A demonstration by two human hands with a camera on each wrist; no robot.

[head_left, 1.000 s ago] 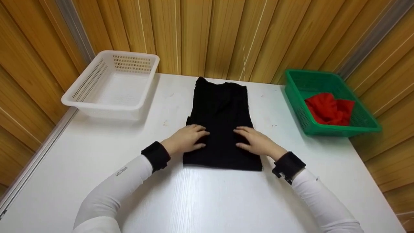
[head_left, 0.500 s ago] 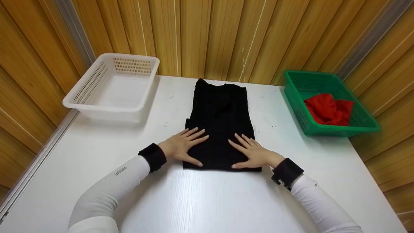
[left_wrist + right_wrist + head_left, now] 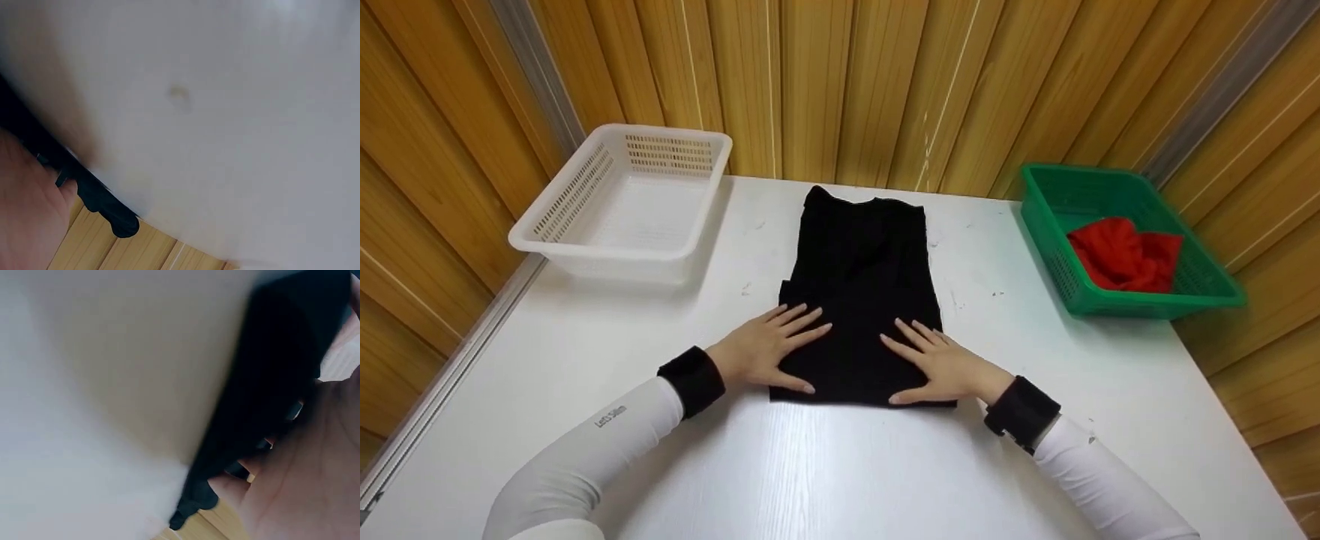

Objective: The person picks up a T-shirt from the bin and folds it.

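Observation:
A black folded garment (image 3: 859, 262) lies flat on the white table, its long side running away from me. Its lower part is a doubled layer whose edge juts out at the left. My left hand (image 3: 757, 349) rests on the lower left of it with fingers spread. Mirroring that, my right hand (image 3: 949, 367) lies on the lower right, fingers also spread and thumb near the bottom hem. Both wrist views catch the dark cloth edge beside the palm, the left hand (image 3: 31, 208) at lower left and the right hand (image 3: 304, 467) at lower right.
At the back left stands a white plastic basket (image 3: 622, 251) with slotted walls. A green basket (image 3: 1155, 304) at the back right holds a red cloth (image 3: 1125, 255). Wood-patterned panels (image 3: 810, 90) rise behind the white table (image 3: 840, 480).
Both hands have spread their fingers and come down toward the near hem. The garment has slid slightly left and toward me under them. Both baskets stay put.

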